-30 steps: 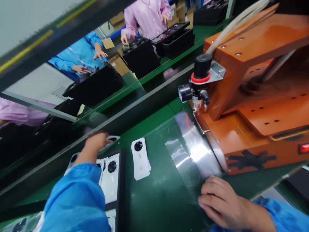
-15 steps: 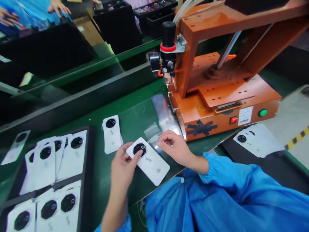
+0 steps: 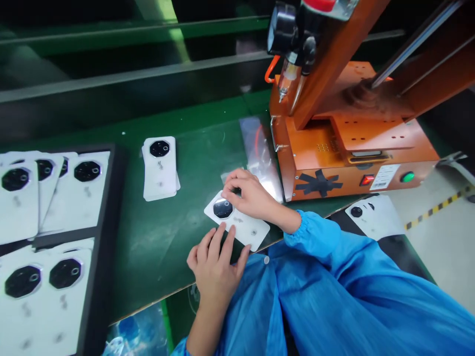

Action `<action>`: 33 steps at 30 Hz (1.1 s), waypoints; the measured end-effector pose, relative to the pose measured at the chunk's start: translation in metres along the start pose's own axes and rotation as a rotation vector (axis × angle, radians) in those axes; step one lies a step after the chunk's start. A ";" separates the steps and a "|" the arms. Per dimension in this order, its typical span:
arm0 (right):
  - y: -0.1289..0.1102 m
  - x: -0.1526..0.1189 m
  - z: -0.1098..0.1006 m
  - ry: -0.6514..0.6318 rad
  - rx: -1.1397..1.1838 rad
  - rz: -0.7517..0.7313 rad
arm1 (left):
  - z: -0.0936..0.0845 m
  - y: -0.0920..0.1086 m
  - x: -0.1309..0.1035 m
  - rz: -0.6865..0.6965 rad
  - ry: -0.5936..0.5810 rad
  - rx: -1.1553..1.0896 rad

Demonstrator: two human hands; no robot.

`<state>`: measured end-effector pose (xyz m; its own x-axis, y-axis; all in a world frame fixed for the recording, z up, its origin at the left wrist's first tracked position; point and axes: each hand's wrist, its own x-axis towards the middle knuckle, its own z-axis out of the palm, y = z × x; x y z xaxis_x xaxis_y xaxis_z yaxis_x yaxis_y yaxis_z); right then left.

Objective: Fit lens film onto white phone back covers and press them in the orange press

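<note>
Green table [image 3: 178, 123], matte and slightly scuffed, spread across the view with a dark rail along 12 o'clock. Orange press [image 3: 334, 148] at 2 o'clock: boxy painted metal, perforated plate, black tape cross on the front, red switch and green button, a black gauge with clear tubing at its near corner. Black tray [image 3: 104, 237] at 9 o'clock, compartmented, filled with overlapping white cards bearing glossy black octagonal rings. Clear film [image 3: 260, 153], shiny and creased, flat on the table between press and hands. Small stack [image 3: 160, 168] of the same white cards at 11 o'clock, well apart from the hands. Another card [image 3: 374, 217] on a dark surface at 3 o'clock.

Centre, slightly toward 6 o'clock: white card [image 3: 241, 225], flat, thin, rounded corners, smooth, black ring near its far end, lying skewed near the table's front edge. Left hand [image 3: 217, 264] flat, fingers spread and pressing the card's near edge. Right hand [image 3: 248, 195] curled at the far end, fingertips pinched together just beside the ring; whether pinching anything, impossible to tell.

Likely risks: card sliding on the smooth table and off the near edge under uneven pressure; smudging the glossy ring with bare fingertips; bending the thin card.
</note>
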<state>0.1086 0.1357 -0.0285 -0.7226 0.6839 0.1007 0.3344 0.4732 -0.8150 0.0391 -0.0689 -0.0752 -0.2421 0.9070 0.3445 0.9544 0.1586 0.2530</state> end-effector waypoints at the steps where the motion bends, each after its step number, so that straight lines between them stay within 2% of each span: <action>1: -0.001 0.000 0.001 -0.034 -0.025 0.005 | 0.002 0.000 -0.001 0.002 0.006 -0.005; 6: -0.004 -0.002 0.007 -0.124 -0.075 0.027 | 0.004 -0.007 0.001 -0.025 0.020 -0.022; 12: -0.003 -0.003 0.011 -0.153 -0.142 0.015 | 0.003 -0.007 0.002 0.027 0.046 -0.018; 20: -0.001 -0.002 0.010 -0.124 -0.216 0.013 | 0.003 -0.006 0.006 0.060 0.100 0.009; 33: 0.004 -0.006 0.016 -0.046 -0.309 -0.040 | 0.002 -0.005 0.006 0.055 0.091 0.000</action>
<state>0.1041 0.1243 -0.0414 -0.7632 0.6388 0.0975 0.4681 0.6505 -0.5981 0.0331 -0.0635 -0.0765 -0.2039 0.8753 0.4384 0.9667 0.1093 0.2314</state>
